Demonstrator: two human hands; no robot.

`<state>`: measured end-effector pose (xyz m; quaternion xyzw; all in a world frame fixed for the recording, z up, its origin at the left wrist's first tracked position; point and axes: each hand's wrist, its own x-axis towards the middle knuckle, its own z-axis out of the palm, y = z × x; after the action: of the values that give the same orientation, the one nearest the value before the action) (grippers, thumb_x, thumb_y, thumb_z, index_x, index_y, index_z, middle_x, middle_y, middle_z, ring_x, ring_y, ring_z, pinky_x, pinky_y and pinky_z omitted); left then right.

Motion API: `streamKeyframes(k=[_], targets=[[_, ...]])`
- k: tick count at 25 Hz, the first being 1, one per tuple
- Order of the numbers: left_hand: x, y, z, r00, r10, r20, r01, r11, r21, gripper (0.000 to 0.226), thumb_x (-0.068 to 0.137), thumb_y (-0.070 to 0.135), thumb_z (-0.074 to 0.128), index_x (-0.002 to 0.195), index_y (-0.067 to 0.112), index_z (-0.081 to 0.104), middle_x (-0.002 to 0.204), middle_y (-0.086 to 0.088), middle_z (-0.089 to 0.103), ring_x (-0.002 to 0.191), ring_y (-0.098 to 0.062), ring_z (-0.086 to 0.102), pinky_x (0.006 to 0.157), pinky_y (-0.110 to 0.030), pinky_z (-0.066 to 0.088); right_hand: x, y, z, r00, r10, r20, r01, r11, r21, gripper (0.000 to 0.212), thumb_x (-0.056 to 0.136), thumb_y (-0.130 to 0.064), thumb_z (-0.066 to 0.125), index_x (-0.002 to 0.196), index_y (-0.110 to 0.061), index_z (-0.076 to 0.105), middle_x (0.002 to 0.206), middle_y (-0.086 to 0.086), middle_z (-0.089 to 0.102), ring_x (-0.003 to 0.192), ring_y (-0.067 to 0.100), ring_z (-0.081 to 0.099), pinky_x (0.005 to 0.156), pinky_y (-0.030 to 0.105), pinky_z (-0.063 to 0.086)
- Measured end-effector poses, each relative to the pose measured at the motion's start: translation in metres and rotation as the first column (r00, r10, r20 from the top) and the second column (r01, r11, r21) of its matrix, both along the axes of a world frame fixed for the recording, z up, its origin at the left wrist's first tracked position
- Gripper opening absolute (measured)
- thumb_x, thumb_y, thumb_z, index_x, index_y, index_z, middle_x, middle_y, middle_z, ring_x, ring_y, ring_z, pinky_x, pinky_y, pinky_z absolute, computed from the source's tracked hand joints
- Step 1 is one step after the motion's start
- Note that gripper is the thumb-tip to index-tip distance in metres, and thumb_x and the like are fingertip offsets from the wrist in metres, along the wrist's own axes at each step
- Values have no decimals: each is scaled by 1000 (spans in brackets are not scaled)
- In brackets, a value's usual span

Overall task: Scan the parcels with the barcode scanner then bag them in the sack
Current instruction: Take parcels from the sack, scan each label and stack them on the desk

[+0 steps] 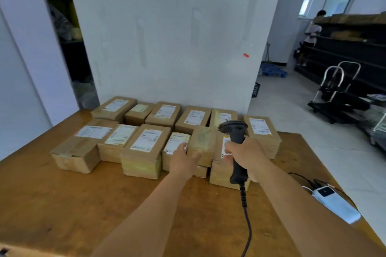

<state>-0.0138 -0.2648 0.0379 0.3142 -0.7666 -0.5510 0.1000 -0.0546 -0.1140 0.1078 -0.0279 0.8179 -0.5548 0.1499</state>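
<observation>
The right hand wraps its fingers round the barcode scanner. The left hand reaches, fingers wide, touching a small parcel just ahead on the surface. Scanning looks underway; next, grip that parcel and turn up its label. No sack shows.

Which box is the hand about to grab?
Find the wooden table with two rows of brown parcels against the white wall. In the front row, the left hand reaches a small tilted parcel, just left of the black barcode scanner in the right hand. Unlike its neighbours, its top shows only shiny tape, no white label.
</observation>
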Motion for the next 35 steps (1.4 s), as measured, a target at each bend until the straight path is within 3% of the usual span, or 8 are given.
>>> streamKeyframes(k=[3,7,9,14,20,26,32,35], targets=[[-40,5,-9,992,-80,93,100,968,-230,77,82,43,66,147,20,31,145,-8,40,128,-26,42,105,-40,41,-19,5,-3,998,-52,30,52,999,5,8,84,-13,60,84,-8,54,86,14,61,80,24,72,65,35,43],[-81,9,-21,951,-69,303,194,893,-405,98,79,55,65,151,16,12,157,-13,9,143,-36,12,117,-47,19,-37,-1,-10,993,-99,66,97,995,35,9,85,-14,60,87,-8,54,85,14,60,68,14,70,65,35,42],[-96,5,-27,943,-51,330,205,868,-451,98,77,53,67,149,15,12,155,-18,9,142,-39,11,117,-49,18,-43,-8,-14,988,-126,91,123,992,32,12,85,-13,60,91,-3,57,88,15,61,65,12,68,66,34,45],[-110,-19,-24,988,51,149,-37,995,-91,80,71,38,72,134,19,26,131,-13,34,119,-32,39,95,-44,43,-47,-17,-16,983,-106,148,106,994,9,25,83,-11,62,102,4,60,84,13,65,74,20,71,70,35,51],[-89,-57,-21,998,31,-50,-8,912,411,82,70,35,71,139,28,27,128,-8,49,103,-26,59,80,-41,56,-36,-31,7,982,-68,174,88,990,-111,16,87,-12,63,96,1,65,76,12,71,67,20,67,74,35,57],[-73,-72,-13,991,56,-122,11,872,490,72,82,25,67,142,24,27,126,-8,54,95,-20,62,65,-28,49,-17,-43,33,985,47,165,-29,993,-111,16,89,-10,61,96,3,65,80,13,68,57,13,66,54,23,56],[-62,-76,-1,983,104,-148,-28,896,443,69,87,20,63,145,19,25,130,-11,54,83,-11,55,60,-23,41,-3,-45,43,979,93,184,-85,995,-52,14,89,-14,61,94,-1,65,78,11,68,58,15,66,54,25,54],[-65,-79,0,981,107,-162,-21,887,462,74,85,17,64,146,20,22,132,-12,52,98,-19,56,69,-25,42,1,-47,47,975,104,195,-99,994,-37,15,89,-15,61,93,-2,65,78,12,68,61,17,64,55,25,55]])
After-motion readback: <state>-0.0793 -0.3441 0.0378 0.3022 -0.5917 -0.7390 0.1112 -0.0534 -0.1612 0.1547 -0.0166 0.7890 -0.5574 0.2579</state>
